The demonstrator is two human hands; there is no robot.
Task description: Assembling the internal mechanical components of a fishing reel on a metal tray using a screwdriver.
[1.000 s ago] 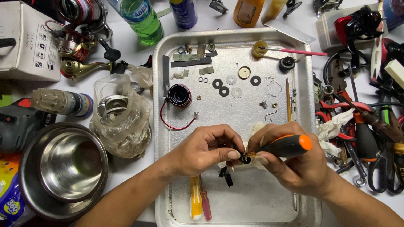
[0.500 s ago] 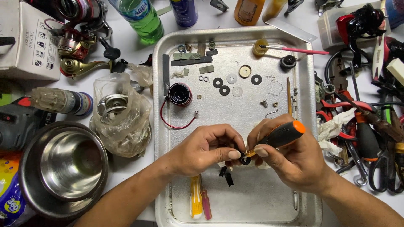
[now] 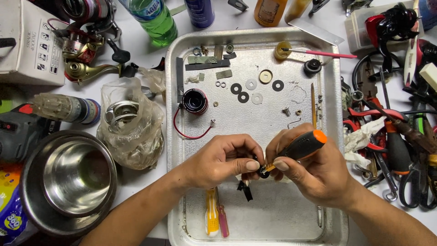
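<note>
Over the metal tray (image 3: pixel 337 91), my left hand (image 3: pixel 223 161) pinches a small black part (image 3: pixel 263 172) between thumb and fingers. My right hand (image 3: pixel 314 171) grips a screwdriver with a black and orange handle (image 3: pixel 302 145), its tip at that part. A small black piece (image 3: pixel 245 189) lies on the tray just under my hands. Farther up the tray sit a dark spool with a red wire (image 3: pixel 195 101), several washers (image 3: pixel 243 91) and small screws.
A steel bowl (image 3: pixel 68 180) stands at the left, with a plastic bag holding a metal part (image 3: pixel 129 120) beside it. Pliers and hand tools (image 3: pixel 396 132) crowd the right. Bottles (image 3: pixel 154 20) line the back. A yellow and a pink tool (image 3: pixel 216 216) lie in the tray's front.
The screwdriver handle has tilted up and swung slightly as my right hand turned it. My left hand has stayed on the small part.
</note>
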